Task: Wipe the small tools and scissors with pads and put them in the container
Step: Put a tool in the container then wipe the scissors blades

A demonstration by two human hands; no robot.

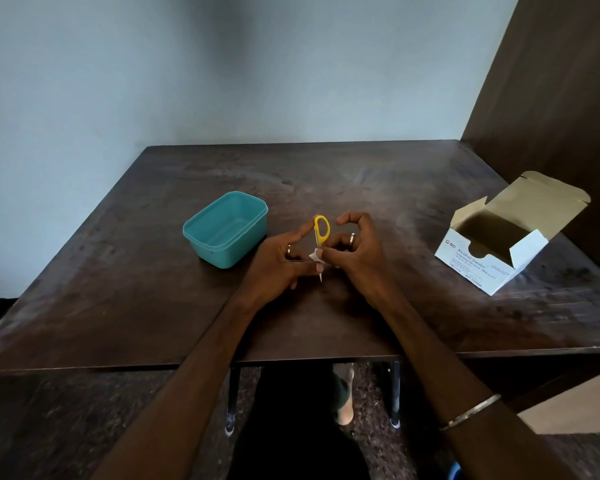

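— Scissors with yellow handles: where are they?
— Above mid-table, handles pointing away, held in the left hand, whose fingers are curled around them.
— And the right hand?
— Half closed, its fingertips pinching a small white pad against the blades.
— What lies around them?
— A teal container just left, open; a swab box well to the right near the table edge. Bare wood lies between.

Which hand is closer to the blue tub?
Left. The left hand sits just beside the tub, holding the scissors. The right hand is farther away, beyond the scissors.
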